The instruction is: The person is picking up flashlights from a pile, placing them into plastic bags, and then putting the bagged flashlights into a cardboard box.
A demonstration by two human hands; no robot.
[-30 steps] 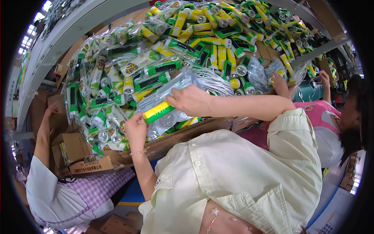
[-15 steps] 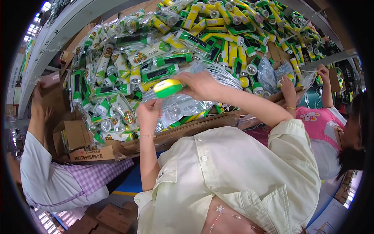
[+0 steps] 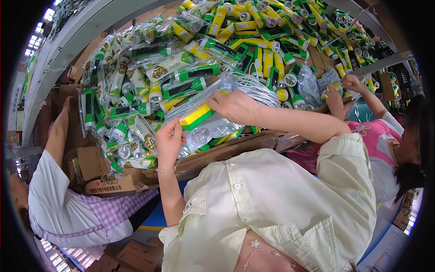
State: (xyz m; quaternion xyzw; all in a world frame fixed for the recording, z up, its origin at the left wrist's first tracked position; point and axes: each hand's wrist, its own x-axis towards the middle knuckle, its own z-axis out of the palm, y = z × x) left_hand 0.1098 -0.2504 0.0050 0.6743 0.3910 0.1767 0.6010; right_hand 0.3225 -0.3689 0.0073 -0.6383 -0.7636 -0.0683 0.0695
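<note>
A yellow-and-green flashlight (image 3: 198, 117) is held level above the front of the pile. My right hand (image 3: 233, 107) grips its right end, fingers closed around it. At its left end, my left hand (image 3: 168, 138) has thumb and fingers pinched together; what they pinch is too small to make out. Under both hands lie clear plastic bags (image 3: 197, 137). A bundle of white cables (image 3: 260, 90) rests just beyond my right hand.
Flashlights (image 3: 267, 59), loose and bagged, heap across the table behind a cardboard edge (image 3: 213, 152). To the left stand an open carton (image 3: 93, 161) and a co-worker's arm (image 3: 59, 131). Another co-worker's hands (image 3: 337, 99) work at the right. A grey metal frame (image 3: 50, 59) arches at left.
The flashlight has tilted and come slightly lower, showing more of its yellow side. My right hand has lowered a little and my left hand has shifted slightly left and down. Both co-workers' arms have moved.
</note>
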